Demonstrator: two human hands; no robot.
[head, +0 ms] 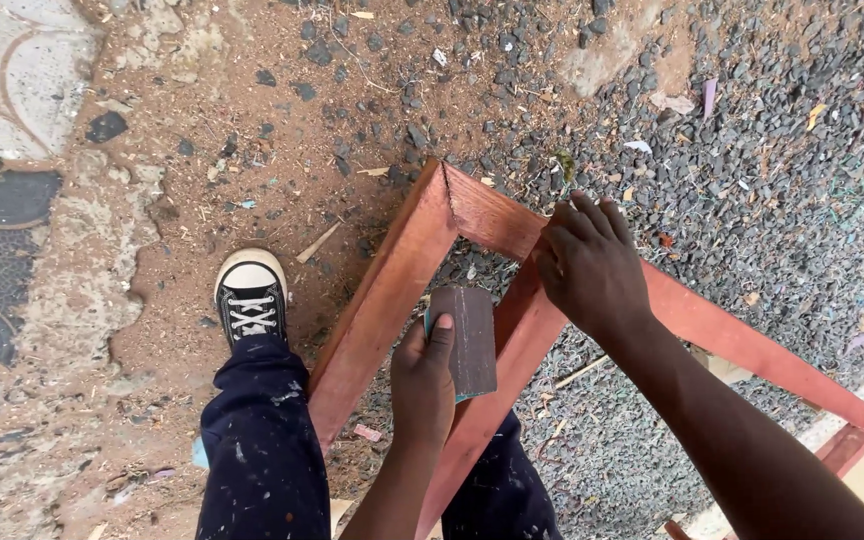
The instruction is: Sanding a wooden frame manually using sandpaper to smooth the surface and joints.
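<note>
left hand (pixel 424 375) grasping brown sandpaper block (pixel 464 340) at frame centre; right hand (pixel 590 268) pressed flat, released, on red-stained wooden frame (pixel 392 280).

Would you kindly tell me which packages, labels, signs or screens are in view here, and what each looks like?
None in view: only a reddish-brown wooden frame, a sanding block in the left hand, and gravel ground.
</note>
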